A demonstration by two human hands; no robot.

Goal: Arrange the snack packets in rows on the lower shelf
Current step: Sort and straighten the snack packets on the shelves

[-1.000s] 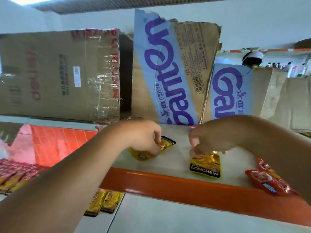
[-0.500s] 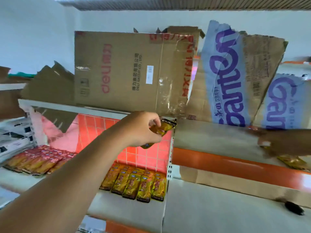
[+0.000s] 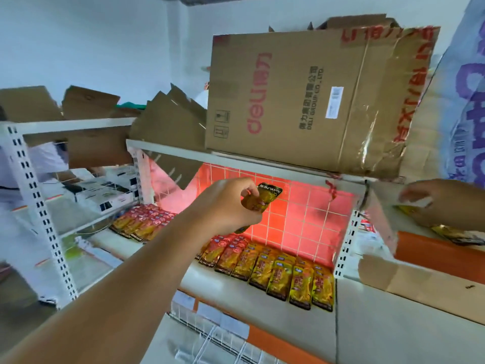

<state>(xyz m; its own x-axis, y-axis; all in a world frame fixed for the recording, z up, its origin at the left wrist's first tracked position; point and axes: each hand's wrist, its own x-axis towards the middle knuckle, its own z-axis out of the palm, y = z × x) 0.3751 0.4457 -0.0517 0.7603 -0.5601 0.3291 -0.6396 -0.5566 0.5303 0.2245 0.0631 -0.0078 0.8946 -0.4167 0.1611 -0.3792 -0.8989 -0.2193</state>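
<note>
The left hand [image 3: 231,206] holds a yellow packet [image 3: 265,197] in mid-air, fingers [image 3: 248,189] clamped on it, above the rows [image 3: 278,274] on the lower shelf [image 3: 231,290]. This looks like the carrying step; next it needs lowering beside a row, aligned. The right hand [image 3: 441,203] is over another packet [image 3: 456,236]; its grip is too blurred to tell.

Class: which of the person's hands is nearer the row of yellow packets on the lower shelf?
Left. The left hand, holding a packet, is above the row; the right hand is off to its right, over a higher shelf.
</note>
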